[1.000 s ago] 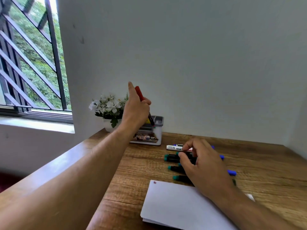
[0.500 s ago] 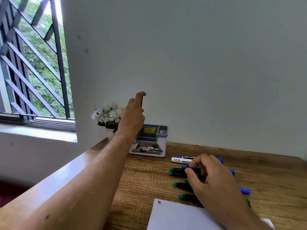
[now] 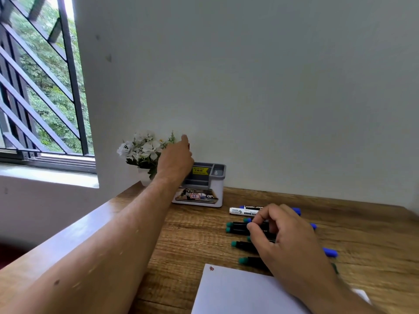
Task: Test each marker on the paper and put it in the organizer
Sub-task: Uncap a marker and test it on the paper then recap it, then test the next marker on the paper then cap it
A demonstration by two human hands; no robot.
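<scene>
Left hand [image 3: 175, 159] grips a red marker [image 3: 188, 145] over the organizer [image 3: 204, 184]; right hand [image 3: 278, 236] pinches a black marker [image 3: 238, 227]; most markers on the counter [image 3: 192, 241] likely untested.

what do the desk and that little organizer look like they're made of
Desk: wood or wood-look laminate, matte, with brown grain streaks; which one can't be told. Organizer: probably moulded plastic, smooth grey and white, with rounded corners and a printed label.

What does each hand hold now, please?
Left hand: holds the red marker over the organizer.
Right hand: fingers pinch a black marker.
</scene>
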